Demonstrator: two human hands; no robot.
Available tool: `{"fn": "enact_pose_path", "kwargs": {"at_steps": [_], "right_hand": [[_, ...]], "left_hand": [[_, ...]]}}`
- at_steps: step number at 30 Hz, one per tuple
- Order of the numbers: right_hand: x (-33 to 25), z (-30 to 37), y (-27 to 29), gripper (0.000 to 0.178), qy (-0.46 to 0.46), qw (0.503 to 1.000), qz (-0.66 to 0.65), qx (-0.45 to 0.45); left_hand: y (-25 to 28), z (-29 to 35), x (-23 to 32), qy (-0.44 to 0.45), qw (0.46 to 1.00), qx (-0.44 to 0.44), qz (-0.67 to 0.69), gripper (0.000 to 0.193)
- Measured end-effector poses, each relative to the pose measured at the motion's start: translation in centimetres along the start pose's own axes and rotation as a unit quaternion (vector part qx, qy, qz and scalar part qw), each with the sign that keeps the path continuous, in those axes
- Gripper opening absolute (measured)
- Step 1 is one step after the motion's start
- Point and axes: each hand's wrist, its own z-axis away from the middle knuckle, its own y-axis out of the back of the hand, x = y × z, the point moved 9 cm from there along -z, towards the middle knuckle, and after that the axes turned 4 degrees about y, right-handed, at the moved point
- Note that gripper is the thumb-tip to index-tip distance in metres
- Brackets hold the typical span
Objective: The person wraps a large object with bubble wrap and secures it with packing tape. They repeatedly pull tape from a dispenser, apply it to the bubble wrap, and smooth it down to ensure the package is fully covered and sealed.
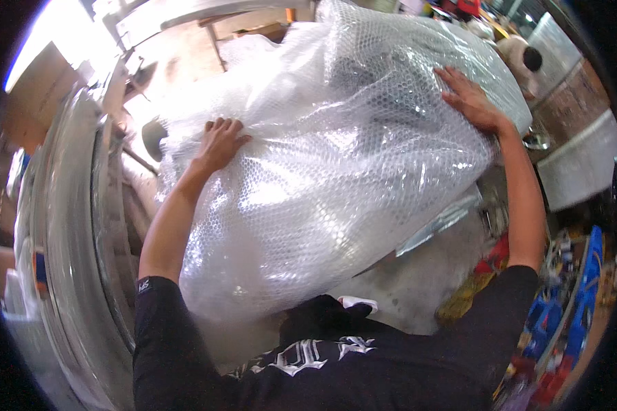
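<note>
A wide sheet of clear bubble wrap (308,185) spreads before me, wrinkled and shiny, over a bulky thing whose kind I cannot make out. Darker patches show through it toward the far side. At the sheet's left part, my left hand (221,144) has its fingers curled into the plastic, closed on a fold. My right hand (472,104) rests palm down on the right part, fingers stretched out and apart. The near edge of the wrap hangs close to my body.
Several long plastic-wrapped pieces (75,205) stand upright at the left, near a cardboard box (38,96). Blue tools or parts (583,294) clutter the right side. A bare grey surface (418,288) shows below the wrap. A metal-topped table (185,15) stands at the back.
</note>
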Motion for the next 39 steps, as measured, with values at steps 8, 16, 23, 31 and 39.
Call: {"fn": "enact_pose_path", "kwargs": {"at_steps": [8,16,23,31,39], "right_hand": [[-1.7,-0.2,1.2,0.075,-0.144,0.989,0.040,0.013],[-12.9,3.5,1.8,0.079,-0.374,0.921,0.072,0.077],[-14.9,7.6,1.1,0.087,-0.626,0.758,-0.028,0.179],[-17.0,15.1,1.6,0.084,-0.448,0.818,-0.075,0.354],[-43.1,28.7,-7.1,0.085,-0.563,0.732,-0.279,0.265]], "left_hand": [[11.2,-0.7,-8.5,0.009,0.995,0.071,0.065,0.040],[7.8,-2.3,-8.7,-0.107,0.963,-0.248,0.017,0.072],[9.9,-14.1,3.6,-0.109,0.974,0.024,0.195,0.103],[6.0,-17.3,2.7,-0.133,0.953,0.054,0.266,0.066],[5.9,-21.2,3.5,-0.224,0.941,-0.014,0.255,0.080]]}}
